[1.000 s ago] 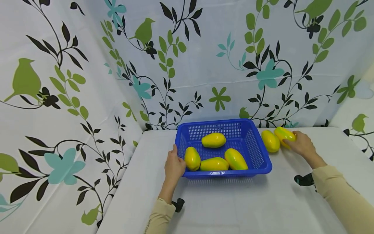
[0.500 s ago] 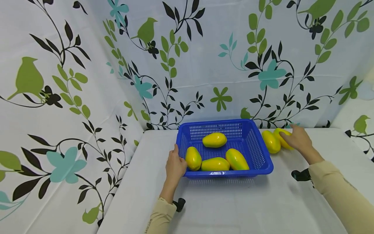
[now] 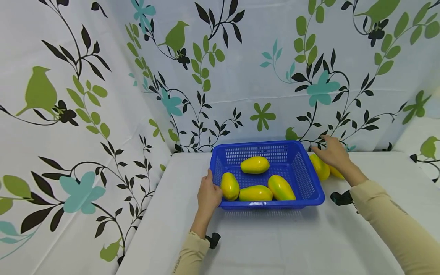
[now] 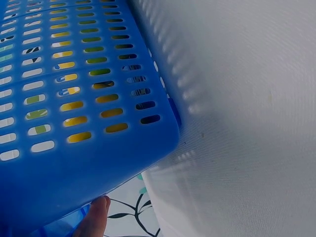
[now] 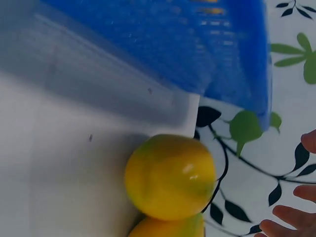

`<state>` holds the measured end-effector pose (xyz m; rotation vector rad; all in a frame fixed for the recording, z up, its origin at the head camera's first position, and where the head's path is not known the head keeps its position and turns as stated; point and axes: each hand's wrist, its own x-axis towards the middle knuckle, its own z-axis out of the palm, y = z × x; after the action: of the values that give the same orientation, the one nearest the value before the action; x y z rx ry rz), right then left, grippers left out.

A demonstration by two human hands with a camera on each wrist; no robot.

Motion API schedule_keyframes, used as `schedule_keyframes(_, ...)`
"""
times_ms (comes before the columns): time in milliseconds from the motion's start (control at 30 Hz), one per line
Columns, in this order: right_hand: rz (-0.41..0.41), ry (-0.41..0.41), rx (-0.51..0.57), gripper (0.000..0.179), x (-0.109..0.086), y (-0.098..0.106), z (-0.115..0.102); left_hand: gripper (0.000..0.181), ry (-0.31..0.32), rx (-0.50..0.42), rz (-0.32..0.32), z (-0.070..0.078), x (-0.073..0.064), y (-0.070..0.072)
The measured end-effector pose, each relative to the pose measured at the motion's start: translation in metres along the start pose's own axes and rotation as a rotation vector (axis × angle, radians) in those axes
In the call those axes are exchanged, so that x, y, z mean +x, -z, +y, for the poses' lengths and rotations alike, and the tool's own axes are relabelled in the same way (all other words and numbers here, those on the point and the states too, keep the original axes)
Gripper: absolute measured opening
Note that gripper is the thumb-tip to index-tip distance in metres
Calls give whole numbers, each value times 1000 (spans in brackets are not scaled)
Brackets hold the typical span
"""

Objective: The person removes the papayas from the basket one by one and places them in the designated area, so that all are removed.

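Observation:
A blue plastic basket [image 3: 271, 204] with slotted walls holds several yellow-green mangoes [image 3: 254, 165]. My left hand [image 3: 209, 194] grips its left rim near the front corner; in the left wrist view a fingertip [image 4: 100, 205] shows at the basket's edge. Just outside the right wall lie two more mangoes: the nearer mango [image 5: 170, 177] is in plain sight, while the farther mango [image 3: 336, 173] is partly hidden behind my right wrist. Above them, my right hand [image 3: 332, 152] hovers with fingers spread and holds nothing; its fingers [image 5: 291, 217] reach into the right wrist view's edge.
Everything stands on a white-covered table [image 3: 268, 244]. Behind it and at the left hang white cloths [image 3: 233, 88] printed with leaves, birds and flowers. The basket sits near the table's back edge.
My right hand has let go of the far right mango, lifted, and moved left toward the basket. The left hand keeps its place on the rim.

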<state>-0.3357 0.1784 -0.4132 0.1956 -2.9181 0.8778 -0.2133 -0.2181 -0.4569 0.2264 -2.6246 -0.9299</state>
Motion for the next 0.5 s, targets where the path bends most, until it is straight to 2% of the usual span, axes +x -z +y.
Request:
schedule_keyframes(333, -40, 110, 20, 72, 12, -10, -51, 64, 2, 8, -5, -1, 0, 0)
schedule_keyframes(500, -72, 173, 34, 67, 15, -22, -75, 64, 12, 2, -16, 0, 0, 1)
